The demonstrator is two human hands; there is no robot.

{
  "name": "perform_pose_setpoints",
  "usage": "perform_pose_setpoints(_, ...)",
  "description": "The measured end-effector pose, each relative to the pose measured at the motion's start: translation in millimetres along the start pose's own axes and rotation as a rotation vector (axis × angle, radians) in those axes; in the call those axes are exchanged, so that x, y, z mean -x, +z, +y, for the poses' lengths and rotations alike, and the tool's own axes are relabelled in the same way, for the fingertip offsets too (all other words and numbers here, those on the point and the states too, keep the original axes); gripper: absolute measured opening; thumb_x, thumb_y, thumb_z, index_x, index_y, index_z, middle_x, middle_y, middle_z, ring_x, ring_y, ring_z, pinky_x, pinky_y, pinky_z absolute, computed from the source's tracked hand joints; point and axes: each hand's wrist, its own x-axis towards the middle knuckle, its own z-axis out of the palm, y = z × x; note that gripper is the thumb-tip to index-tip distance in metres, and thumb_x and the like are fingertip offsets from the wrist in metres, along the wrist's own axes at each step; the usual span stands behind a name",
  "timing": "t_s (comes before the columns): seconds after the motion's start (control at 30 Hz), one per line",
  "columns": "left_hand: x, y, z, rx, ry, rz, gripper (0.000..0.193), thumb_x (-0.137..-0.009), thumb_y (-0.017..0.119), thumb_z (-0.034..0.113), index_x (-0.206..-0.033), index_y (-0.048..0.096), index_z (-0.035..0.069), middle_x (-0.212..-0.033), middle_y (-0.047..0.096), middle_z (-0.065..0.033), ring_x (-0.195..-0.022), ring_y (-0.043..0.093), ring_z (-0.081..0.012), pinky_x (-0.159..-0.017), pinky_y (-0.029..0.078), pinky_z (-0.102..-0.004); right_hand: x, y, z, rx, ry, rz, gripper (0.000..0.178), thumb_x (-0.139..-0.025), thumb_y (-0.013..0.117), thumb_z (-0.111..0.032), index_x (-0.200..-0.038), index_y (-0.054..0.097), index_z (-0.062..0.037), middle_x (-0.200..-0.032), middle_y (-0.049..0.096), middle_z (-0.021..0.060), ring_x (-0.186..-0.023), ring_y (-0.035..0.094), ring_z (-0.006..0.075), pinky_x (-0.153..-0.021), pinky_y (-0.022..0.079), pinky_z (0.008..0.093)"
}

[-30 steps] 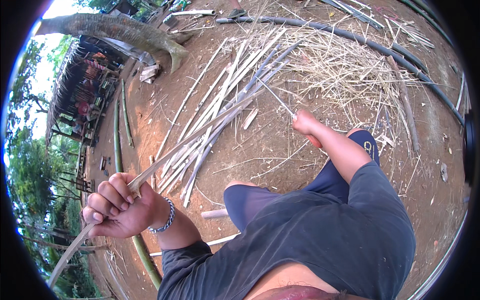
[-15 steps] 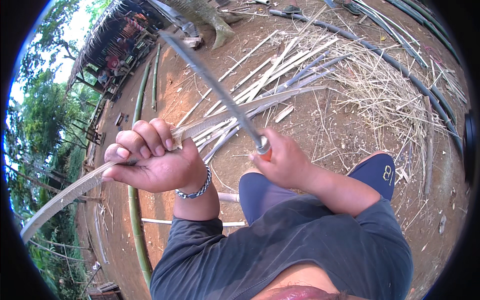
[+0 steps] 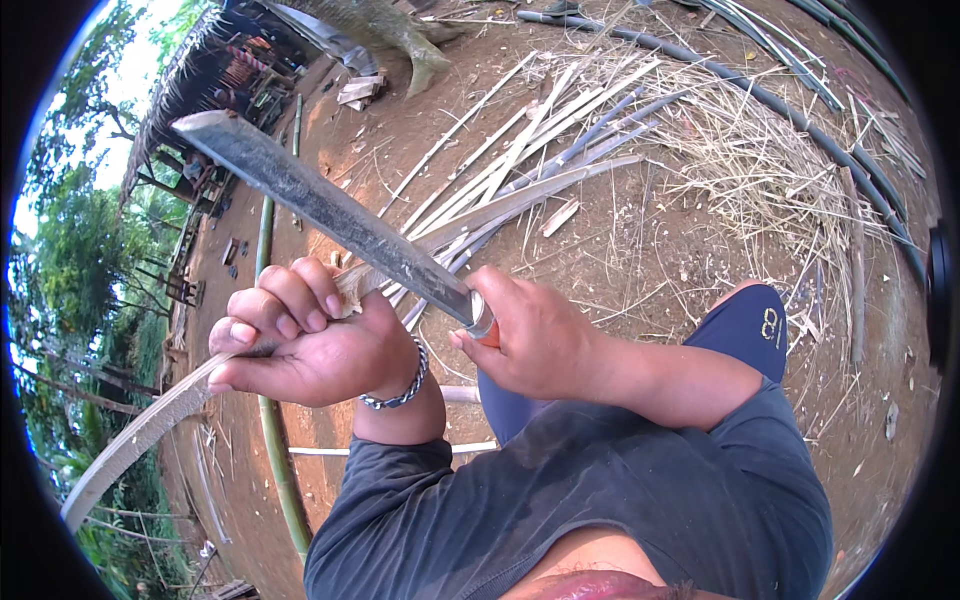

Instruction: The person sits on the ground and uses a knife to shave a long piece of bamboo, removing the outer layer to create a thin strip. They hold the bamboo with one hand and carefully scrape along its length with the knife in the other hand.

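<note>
Machete (image 3: 335,217) clamped by its handle in the right hand's grip (image 3: 532,335), fingers wrapped round it. Points up and to the left, crosses in front of a long pale strip (image 3: 140,437); cannot tell whether touching it. Closed around the strip, the left hand's grip (image 3: 325,345), just beside the blade, fingers curled, palm side toward the view. By the strip's far end, a heap of split strips (image 3: 560,130) on brown ground (image 3: 620,265); at the near end, a bend down to the left. On the left wrist, a braided bracelet (image 3: 412,381). To the right, a mound of thin shavings (image 3: 760,170) beside a dark pole (image 3: 745,90); to the left, a green pole (image 3: 272,440).
</note>
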Motion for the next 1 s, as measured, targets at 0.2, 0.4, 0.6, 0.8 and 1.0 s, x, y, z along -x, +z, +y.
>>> perform_pose_setpoints(0.2, -2.5, -3.2, -1.3, 0.013, 0.005, -0.029, 0.047, -0.1, 0.032, 0.054, -0.085, 0.047, 0.012, -0.064, 0.034, 0.002, -0.049, 0.03, -0.0077, -0.039, 0.027, -0.0217, 5.8, -2.9, 8.6, 0.066, 0.044, -0.014, 0.032, -0.083, 0.068, -0.016, -0.103, 0.048, -0.0018, -0.071, 0.058, 0.0151, -0.065, 0.063, 0.0349, -0.056, 0.048, 0.0438)
perform_pose_setpoints(0.4, -0.7, -4.7, 0.3, -0.033, 0.01, -0.028, 0.047, -0.1, 0.033, 0.054, -0.085, 0.048, 0.013, -0.064, 0.034, 0.0023, -0.048, 0.03, -0.0073, -0.039, 0.027, -0.0215, 19.5, -5.1, 17.0, 0.098, 0.146, -0.029, 0.033, -0.082, 0.067, -0.015, -0.107, 0.05, -0.0027, -0.07, 0.061, 0.0144, -0.064, 0.065, 0.0334, -0.058, 0.05, 0.0419)
perform_pose_setpoints(0.6, 2.4, -0.1, 3.1, -0.074, 0.014, -0.024, 0.046, -0.099, 0.036, 0.053, -0.082, 0.053, 0.013, -0.065, 0.043, 0.0037, -0.049, 0.032, -0.006, -0.04, 0.026, -0.0199, 42.6, -12.2, 37.8, 0.121, 0.321, -0.022, 0.034, -0.082, 0.068, -0.017, -0.108, 0.05, -0.0025, -0.068, 0.062, 0.0139, -0.065, 0.065, 0.0335, -0.059, 0.051, 0.0408)
perform_pose_setpoints(0.8, 4.9, 1.9, 5.9, -0.067, 0.003, -0.032, 0.047, -0.099, 0.035, 0.053, -0.081, 0.053, 0.014, -0.065, 0.04, 0.004, -0.049, 0.03, -0.0062, -0.04, 0.025, -0.0202, 60.9, -24.0, 63.2, 0.201, 0.418, -0.011, 0.033, -0.082, 0.068, -0.016, -0.107, 0.052, -0.0008, -0.072, 0.063, 0.0159, -0.07, 0.064, 0.0334, -0.065, 0.05, 0.0415)
perform_pose_setpoints(1.0, 7.8, 8.2, 6.5, -0.07, 0.014, -0.02, 0.049, -0.1, 0.03, 0.056, -0.084, 0.048, 0.013, -0.064, 0.035, 0.0027, -0.047, 0.03, -0.0073, -0.038, 0.027, -0.0203, 83.2, -37.8, 110.5, 0.256, 0.579, 0.016, 0.036, -0.08, 0.066, -0.014, -0.109, 0.053, 0.0025, -0.077, 0.063, 0.0175, -0.071, 0.064, 0.0327, -0.067, 0.05, 0.0399)
